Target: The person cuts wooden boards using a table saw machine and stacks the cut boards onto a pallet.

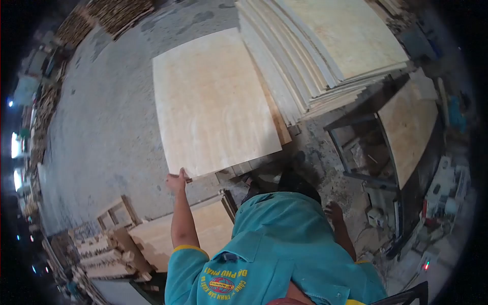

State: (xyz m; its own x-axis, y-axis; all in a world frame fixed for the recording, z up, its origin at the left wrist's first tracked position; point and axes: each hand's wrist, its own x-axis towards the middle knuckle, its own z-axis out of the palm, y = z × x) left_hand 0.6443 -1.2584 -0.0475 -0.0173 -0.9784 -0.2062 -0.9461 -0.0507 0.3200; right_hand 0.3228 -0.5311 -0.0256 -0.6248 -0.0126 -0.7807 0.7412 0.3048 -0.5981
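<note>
A pale plywood sheet (216, 101) lies in front of me, its near edge facing my body. My left hand (177, 181) is closed on the near left corner of this sheet, arm stretched forward. By my right side hangs my right hand (334, 211), fingers loosely apart, with nothing seen in it. Under the sheet's right edge a browner board edge (274, 114) shows. What else supports the sheet is mostly hidden.
A tall leaning stack of plywood sheets (325, 46) stands at the upper right. Right of me is a dark metal frame (351, 175) with a wooden panel (409, 129). Another board (183, 229) and stacked wood pieces (107, 256) are at lower left.
</note>
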